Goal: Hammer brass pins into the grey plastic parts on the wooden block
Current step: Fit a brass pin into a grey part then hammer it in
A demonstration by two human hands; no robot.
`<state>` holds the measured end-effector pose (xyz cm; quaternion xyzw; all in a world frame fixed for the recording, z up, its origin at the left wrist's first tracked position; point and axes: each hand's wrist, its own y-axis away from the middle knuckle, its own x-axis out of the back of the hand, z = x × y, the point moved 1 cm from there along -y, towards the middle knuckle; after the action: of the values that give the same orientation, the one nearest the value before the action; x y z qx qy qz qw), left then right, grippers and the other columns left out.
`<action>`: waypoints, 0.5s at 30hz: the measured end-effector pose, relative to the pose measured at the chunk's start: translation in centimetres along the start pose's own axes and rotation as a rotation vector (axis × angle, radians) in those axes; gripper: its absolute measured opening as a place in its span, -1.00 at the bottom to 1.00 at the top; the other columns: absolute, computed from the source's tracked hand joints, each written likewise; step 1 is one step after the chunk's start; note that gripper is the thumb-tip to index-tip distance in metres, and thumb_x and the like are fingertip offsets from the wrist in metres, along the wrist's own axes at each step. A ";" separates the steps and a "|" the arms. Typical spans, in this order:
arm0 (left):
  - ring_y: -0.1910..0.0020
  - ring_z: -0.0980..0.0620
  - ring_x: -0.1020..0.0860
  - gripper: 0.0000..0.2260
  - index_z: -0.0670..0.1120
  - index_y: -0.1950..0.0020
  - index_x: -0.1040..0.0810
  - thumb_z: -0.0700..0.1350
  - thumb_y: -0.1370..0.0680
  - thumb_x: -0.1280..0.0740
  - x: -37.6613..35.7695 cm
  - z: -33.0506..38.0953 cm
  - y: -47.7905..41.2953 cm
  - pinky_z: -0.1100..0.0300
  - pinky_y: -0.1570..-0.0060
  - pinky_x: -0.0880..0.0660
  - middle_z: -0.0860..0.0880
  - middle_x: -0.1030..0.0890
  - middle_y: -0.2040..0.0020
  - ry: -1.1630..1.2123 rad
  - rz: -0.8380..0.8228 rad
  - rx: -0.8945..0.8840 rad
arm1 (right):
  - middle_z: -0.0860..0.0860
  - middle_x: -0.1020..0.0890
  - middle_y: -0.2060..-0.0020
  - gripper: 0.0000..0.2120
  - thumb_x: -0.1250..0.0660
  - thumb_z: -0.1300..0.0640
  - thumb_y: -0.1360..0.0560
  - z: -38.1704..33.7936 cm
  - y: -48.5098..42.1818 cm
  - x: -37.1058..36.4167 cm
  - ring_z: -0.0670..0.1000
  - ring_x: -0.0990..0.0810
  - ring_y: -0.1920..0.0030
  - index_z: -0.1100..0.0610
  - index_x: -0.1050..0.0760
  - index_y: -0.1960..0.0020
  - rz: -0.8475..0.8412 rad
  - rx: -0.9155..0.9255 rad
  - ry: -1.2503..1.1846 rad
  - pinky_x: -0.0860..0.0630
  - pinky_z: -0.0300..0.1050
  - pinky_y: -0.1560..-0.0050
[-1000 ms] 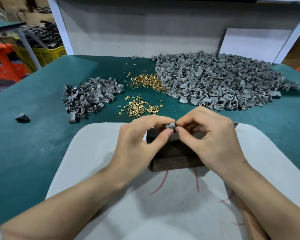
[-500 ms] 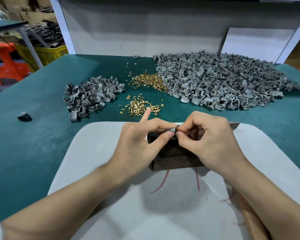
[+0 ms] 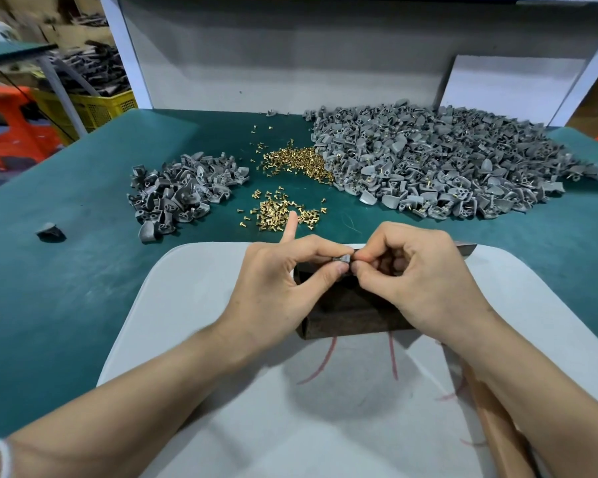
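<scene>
- Both hands are on one piece. Your left hand (image 3: pixel 280 288) pinches a grey part (image 3: pixel 341 259) between thumb and a fingertip, with one finger poking straight up toward the far side.
- Your right hand (image 3: pixel 411 281) is curled tight, thumb and forefinger nipping the right end of that same part. Might be a pin in there, but it's hidden, so I can't tell.
- That part sits between your fingertips, just above the far top edge of the wooden block (image 3: pixel 342 312). The block is directly under both hands, long side running left to right. I'd guess setting down is a short straight drop, with neither hand closer.
- Loose brass pins (image 3: pixel 277 215) lie just beyond your left hand, with a second scatter farther back.
- Small heap of grey parts (image 3: pixel 183 191) far left, big heap (image 3: pixel 446 167) far right, all on the green table (image 3: pixel 66 270).
- The block stands on a white board (image 3: pixel 204 305). A wooden handle (image 3: pixel 497 426) lies under your right forearm. It's probably the hammer, but the head isn't visible.
</scene>
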<state>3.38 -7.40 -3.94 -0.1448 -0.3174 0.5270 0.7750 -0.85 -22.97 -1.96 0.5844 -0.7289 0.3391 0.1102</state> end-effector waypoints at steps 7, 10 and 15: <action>0.19 0.09 -0.65 -0.91 -0.10 0.08 -0.64 -0.26 -0.48 -0.39 -0.4 -0.9 0.1 0.28 0.02 -0.53 -0.01 -0.70 0.17 0.355 -0.035 0.225 | -0.09 -0.63 0.37 -0.88 -0.45 0.20 -0.39 -0.4 -0.4 1.0 -0.12 -0.56 0.35 0.00 -0.61 0.25 -0.013 0.013 -0.120 -0.53 -0.17 0.24; 0.11 0.07 -0.65 -0.95 -0.03 0.11 -0.62 -0.16 -0.46 -0.39 -0.6 -1.3 0.0 0.29 0.02 -0.53 -0.03 -0.71 0.15 0.409 -0.060 0.287 | -0.06 -0.60 0.44 -0.87 -0.39 0.24 -0.45 0.6 -0.8 2.9 -0.13 -0.54 0.39 0.06 -0.60 0.24 0.174 -0.027 -0.075 -0.48 -0.30 0.31; 0.02 0.13 -0.63 -0.93 0.02 0.15 -0.56 -0.15 -0.46 -0.38 -0.3 -1.7 -0.3 0.36 0.00 -0.46 0.04 -0.68 0.10 0.395 -0.125 0.272 | 0.10 -0.59 0.42 -0.65 -0.40 -0.09 -0.42 4.9 -0.8 5.6 0.17 -0.55 0.23 0.18 -0.54 0.32 0.066 -0.531 0.629 -0.32 -0.11 0.30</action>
<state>4.56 -7.64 -5.15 -0.1196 -0.0941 0.4772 0.8655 -0.62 -30.47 -2.16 0.3799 -0.7403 0.3046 0.4635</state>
